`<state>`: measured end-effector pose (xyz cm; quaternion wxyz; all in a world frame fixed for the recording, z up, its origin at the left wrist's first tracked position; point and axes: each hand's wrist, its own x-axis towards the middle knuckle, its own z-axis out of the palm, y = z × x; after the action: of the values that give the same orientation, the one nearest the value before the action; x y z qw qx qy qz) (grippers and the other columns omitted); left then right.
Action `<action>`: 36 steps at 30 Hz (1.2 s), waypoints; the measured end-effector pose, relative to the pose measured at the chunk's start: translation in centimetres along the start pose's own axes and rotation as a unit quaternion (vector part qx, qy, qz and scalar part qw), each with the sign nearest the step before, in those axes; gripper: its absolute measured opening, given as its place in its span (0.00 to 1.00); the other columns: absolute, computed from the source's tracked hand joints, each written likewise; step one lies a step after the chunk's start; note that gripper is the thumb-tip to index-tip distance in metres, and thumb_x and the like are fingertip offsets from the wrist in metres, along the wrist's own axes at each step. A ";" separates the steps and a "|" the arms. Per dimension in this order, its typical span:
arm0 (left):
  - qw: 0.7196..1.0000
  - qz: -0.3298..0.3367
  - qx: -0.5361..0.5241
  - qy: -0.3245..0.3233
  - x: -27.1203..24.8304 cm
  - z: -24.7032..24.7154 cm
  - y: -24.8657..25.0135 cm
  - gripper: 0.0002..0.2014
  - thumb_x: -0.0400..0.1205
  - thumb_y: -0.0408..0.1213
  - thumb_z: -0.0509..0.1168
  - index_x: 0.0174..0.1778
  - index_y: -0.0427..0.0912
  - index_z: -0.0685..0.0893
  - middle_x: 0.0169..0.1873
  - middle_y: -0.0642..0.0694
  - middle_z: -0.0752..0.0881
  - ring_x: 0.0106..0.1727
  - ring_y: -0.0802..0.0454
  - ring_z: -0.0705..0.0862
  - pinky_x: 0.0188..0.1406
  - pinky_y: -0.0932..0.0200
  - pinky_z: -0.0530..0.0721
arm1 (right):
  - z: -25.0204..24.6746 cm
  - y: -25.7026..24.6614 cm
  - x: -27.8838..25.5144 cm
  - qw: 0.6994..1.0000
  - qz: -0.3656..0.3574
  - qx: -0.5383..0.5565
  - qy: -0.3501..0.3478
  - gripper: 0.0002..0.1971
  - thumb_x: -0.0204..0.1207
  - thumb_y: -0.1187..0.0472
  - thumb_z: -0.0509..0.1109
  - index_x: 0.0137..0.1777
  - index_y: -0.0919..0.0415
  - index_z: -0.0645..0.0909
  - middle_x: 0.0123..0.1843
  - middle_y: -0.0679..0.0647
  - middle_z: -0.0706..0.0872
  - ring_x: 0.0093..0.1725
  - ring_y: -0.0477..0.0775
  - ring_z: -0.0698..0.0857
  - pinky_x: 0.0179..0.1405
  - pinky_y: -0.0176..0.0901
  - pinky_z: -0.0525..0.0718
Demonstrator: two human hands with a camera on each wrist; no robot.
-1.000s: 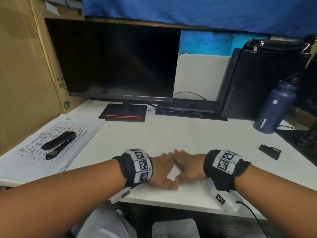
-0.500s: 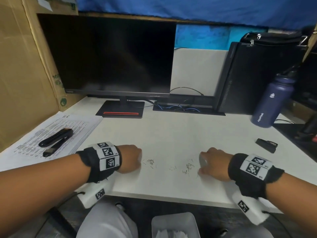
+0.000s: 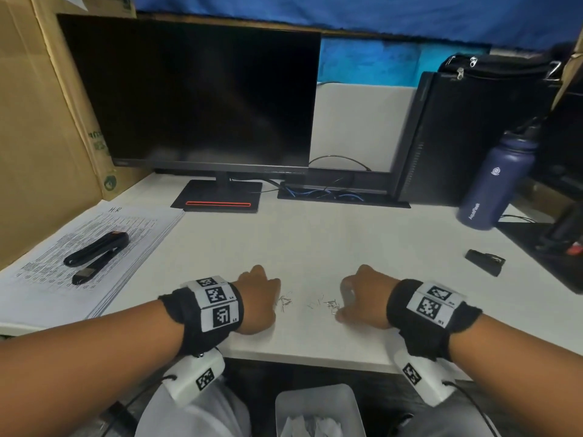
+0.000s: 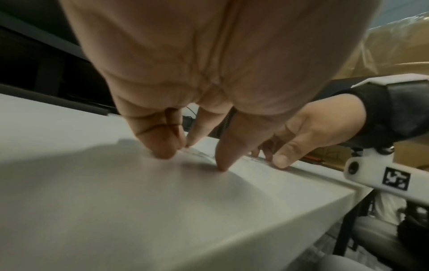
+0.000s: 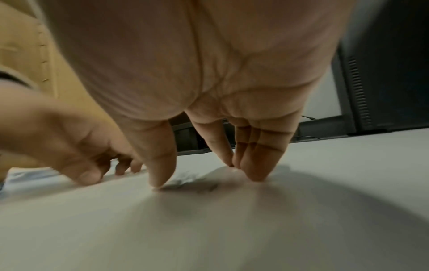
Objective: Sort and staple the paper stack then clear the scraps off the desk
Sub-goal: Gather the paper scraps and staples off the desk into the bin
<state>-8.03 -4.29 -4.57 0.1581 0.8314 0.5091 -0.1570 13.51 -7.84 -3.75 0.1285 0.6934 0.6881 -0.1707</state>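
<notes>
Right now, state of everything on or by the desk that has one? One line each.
monitor: screen dark
stapler: swung open, lying on the paper stack
paper stack: flat at desk's left edge
loose staples: scattered on the desk between the hands
left hand: fingertips down on the desk, holding nothing
right hand: fingertips down by the staples, holding nothing
water bottle: upright, capped
waste bin: under the desk edge, paper scraps inside
</notes>
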 end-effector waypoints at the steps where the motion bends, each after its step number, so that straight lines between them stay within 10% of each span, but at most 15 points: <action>1: 1.000 0.025 -0.017 0.001 0.3 0.2 0.3 0.07 0.81 0.33 0.57 0.41 0.50 0.70 0.56 0.44 0.71 0.54 0.41 0.80 0.51 0.50 0.82 | 0.5 -0.5 0.2 1.000 -0.014 -0.004 0.005 0.19 0.76 0.42 0.66 0.55 0.56 0.82 0.61 0.53 0.72 0.48 0.54 0.84 0.46 0.45 0.84; 4: 0.994 0.098 -0.037 0.005 0.9 0.4 0.9 0.10 0.79 0.32 0.60 0.35 0.51 0.72 0.41 0.48 0.73 0.51 0.34 0.84 0.43 0.52 0.79 | 1.5 -1.3 0.6 0.998 -0.057 -0.021 0.017 0.12 0.80 0.51 0.64 0.58 0.55 0.81 0.61 0.53 0.74 0.49 0.53 0.83 0.47 0.43 0.83; 8: 0.997 0.070 0.023 0.022 1.4 -0.7 0.7 0.06 0.83 0.29 0.57 0.49 0.36 0.78 0.58 0.38 0.77 0.48 0.41 0.83 0.47 0.52 0.84 | 1.3 -0.5 1.1 0.991 -0.121 -0.034 0.044 0.11 0.79 0.60 0.61 0.59 0.52 0.80 0.63 0.52 0.76 0.58 0.57 0.81 0.59 0.51 0.83; 16: 0.985 0.154 0.078 0.015 0.4 1.8 0.2 0.18 0.80 0.25 0.57 0.63 0.44 0.78 0.68 0.46 0.69 0.65 0.45 0.76 0.65 0.46 0.82 | 3.4 1.6 -0.7 0.969 -0.223 -0.073 0.074 0.24 0.78 0.68 0.63 0.72 0.49 0.75 0.74 0.42 0.71 0.68 0.50 0.75 0.65 0.44 0.80; 23: 0.997 0.040 0.056 0.033 0.0 -0.1 -0.6 0.09 0.83 0.28 0.56 0.49 0.33 0.82 0.46 0.42 0.82 0.38 0.50 0.77 0.30 0.63 0.71 | 1.6 2.7 -1.5 0.998 -0.024 -0.013 0.049 0.17 0.79 0.49 0.67 0.57 0.62 0.83 0.55 0.55 0.85 0.43 0.49 0.81 0.39 0.38 0.79; 30: 0.989 0.112 0.072 0.066 0.4 1.0 3.2 0.14 0.82 0.26 0.58 0.56 0.41 0.85 0.49 0.42 0.80 0.31 0.59 0.66 0.39 0.61 0.71 | 2.7 -1.2 0.6 0.998 -0.038 -0.029 0.040 0.12 0.81 0.63 0.61 0.56 0.63 0.85 0.51 0.55 0.86 0.48 0.54 0.83 0.53 0.42 0.84; 36: 0.983 0.117 0.114 0.080 1.3 1.4 3.0 0.16 0.80 0.23 0.59 0.58 0.40 0.87 0.48 0.43 0.82 0.43 0.45 0.79 0.39 0.59 0.71 | 2.0 -1.5 1.3 0.996 -0.039 -0.050 0.056 0.11 0.80 0.64 0.63 0.57 0.61 0.85 0.51 0.54 0.87 0.48 0.55 0.85 0.48 0.42 0.83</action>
<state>-4.93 -5.19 -6.09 0.0384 0.9076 0.3982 -0.1270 11.92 -7.50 -6.04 0.1170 0.6671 0.7286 -0.1021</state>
